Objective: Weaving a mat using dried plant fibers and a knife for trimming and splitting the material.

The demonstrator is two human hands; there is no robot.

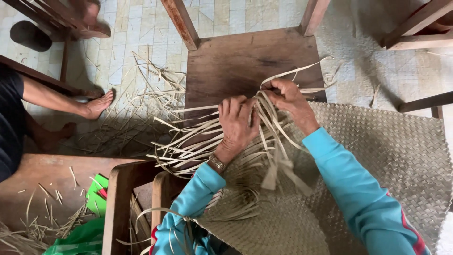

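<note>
A woven mat (391,151) of pale straw strips lies across my lap and the wooden chair seat (236,66). Loose unwoven strips (188,141) fan out to the left from its edge. My left hand (237,123) presses down on a bundle of these strips with curled fingers. My right hand (285,97) pinches several strips at the mat's far edge, and some (302,71) curl up past it. Both arms wear turquoise sleeves, and a watch (217,163) sits on the left wrist.
Another person sits at the left, a bare foot (96,105) on the tiled floor. Straw scraps (141,94) litter the floor. A wooden bench (52,184) with trimmings and a green bag (89,226) stand lower left. Chair legs (415,28) are at the upper right.
</note>
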